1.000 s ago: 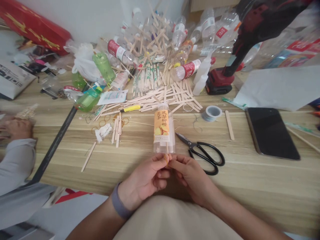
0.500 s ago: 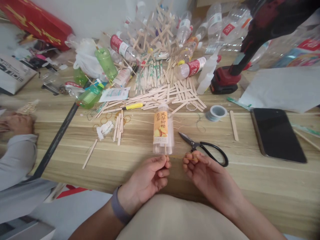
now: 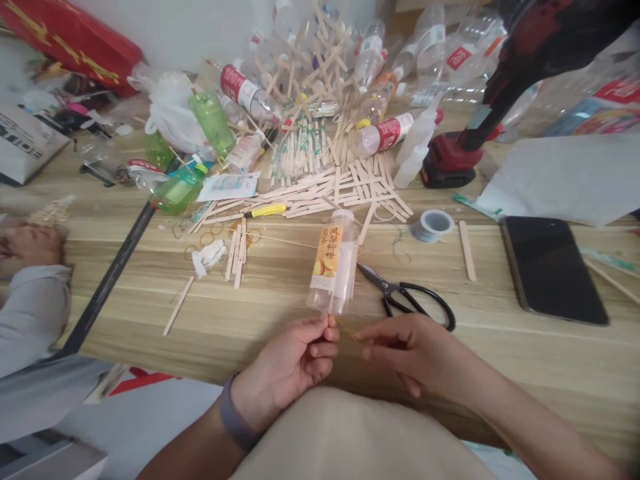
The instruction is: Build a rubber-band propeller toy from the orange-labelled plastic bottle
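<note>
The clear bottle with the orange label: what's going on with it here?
Someone is working at the near end of the bottle. The left hand pinches a thin stick there. The right hand holds what looks like a yellowish rubber band, which spans the gap between the hands. Black-handled scissors lie to the right of the bottle, and loose wooden sticks are piled beyond it.

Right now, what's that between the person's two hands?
In the head view, a thin yellowish strand, perhaps a rubber band, stretches from the left hand to the right hand.
</note>
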Motion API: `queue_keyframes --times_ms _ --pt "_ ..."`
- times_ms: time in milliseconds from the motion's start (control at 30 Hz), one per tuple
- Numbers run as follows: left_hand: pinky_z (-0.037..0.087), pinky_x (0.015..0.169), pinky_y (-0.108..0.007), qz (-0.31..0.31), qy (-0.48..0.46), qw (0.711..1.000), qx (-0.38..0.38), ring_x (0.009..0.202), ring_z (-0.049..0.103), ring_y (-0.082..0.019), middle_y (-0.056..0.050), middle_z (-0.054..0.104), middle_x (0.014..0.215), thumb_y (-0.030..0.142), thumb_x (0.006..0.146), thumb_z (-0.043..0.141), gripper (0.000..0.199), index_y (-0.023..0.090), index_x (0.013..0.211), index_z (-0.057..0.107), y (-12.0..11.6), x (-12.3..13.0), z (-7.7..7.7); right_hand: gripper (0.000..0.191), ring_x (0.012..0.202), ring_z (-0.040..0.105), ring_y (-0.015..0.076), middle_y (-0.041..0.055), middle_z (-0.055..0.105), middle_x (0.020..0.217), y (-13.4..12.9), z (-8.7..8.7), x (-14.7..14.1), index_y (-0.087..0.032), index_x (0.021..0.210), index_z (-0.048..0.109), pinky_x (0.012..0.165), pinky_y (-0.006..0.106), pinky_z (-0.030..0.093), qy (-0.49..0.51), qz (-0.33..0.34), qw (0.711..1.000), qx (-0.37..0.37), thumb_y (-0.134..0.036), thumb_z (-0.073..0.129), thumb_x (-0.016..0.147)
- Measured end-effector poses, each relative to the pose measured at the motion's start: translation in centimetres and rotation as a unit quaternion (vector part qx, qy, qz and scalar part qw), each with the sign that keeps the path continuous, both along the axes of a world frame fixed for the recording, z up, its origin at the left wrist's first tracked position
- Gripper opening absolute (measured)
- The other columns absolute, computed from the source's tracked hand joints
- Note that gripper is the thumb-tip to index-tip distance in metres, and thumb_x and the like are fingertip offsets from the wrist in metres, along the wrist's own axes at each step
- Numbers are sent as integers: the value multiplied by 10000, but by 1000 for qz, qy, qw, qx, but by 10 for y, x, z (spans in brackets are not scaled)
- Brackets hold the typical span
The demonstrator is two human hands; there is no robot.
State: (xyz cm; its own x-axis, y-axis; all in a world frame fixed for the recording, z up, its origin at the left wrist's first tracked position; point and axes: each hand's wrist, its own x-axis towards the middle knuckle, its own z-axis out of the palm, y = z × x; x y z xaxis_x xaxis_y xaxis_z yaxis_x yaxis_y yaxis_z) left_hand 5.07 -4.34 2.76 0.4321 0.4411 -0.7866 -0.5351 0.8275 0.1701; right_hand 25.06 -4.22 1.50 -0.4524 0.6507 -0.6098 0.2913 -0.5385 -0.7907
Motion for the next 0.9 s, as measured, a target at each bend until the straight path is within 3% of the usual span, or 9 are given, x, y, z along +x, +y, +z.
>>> queue_keyframes --times_ms 67,133,200,267,400,567,733,900 --pt "187 383 -111 -4 11 1000 28 437 306 1 28 472 656 147 852 617 125 96 744 580 -2 0 -2 141 427 554 106 -21 687 616 5 4 -7 -223 836 788 410 209 376 -17 12 999 40 -253 710 722" --pt "194 389 -118 -12 40 997 71 457 314 -5 20 497 666 210 802 692 156 91 749 607 -3 1 -4 204 689 678 183 -16 734 729 7 6 -17 -259 909 794 645 260 503 53 -4 997 50 -267 735 714" --pt "191 389 -126 -30 72 991 105 460 311 -13 22 500 636 297 773 729 228 86 771 641 -3 2 -4 273 917 686 229 -10 760 846 5 5 -26 -286 984 783 866 325 490 122 -46 990 49 -307 755 713" --pt "192 391 -131 -51 93 987 118 452 313 -17 23 512 616 343 771 724 259 93 800 660 -3 3 -3 310 986 674 247 -2 764 889 2 1 -32 -294 1000 778 929 363 466 146 -93 984 49 -345 781 694" --pt "186 393 -147 -75 100 986 113 417 344 -17 38 521 598 320 766 701 205 129 755 626 0 8 -1 302 933 677 245 23 762 844 -3 -7 -39 -273 953 787 903 386 467 172 -158 972 18 -432 779 696" --pt "124 383 -179 -75 107 984 119 379 374 -20 50 500 564 299 744 685 192 140 699 588 3 13 -2 327 842 658 237 44 731 712 -4 -5 -48 -203 832 800 831 369 458 164 -230 958 -49 -488 783 673" --pt "244 391 -155 -52 87 991 86 510 552 -68 -14 602 665 217 747 681 113 113 758 637 6 11 -5 347 743 618 210 30 664 595 -7 1 -57 -166 754 788 729 332 442 168 -286 939 -90 -490 805 632" --pt "307 398 -153 -69 82 994 36 522 575 -72 -54 643 734 243 838 620 154 96 802 648 9 10 -12 293 635 576 145 15 658 614 -7 2 -61 -154 673 747 663 276 430 171 -337 918 -123 -424 834 599"
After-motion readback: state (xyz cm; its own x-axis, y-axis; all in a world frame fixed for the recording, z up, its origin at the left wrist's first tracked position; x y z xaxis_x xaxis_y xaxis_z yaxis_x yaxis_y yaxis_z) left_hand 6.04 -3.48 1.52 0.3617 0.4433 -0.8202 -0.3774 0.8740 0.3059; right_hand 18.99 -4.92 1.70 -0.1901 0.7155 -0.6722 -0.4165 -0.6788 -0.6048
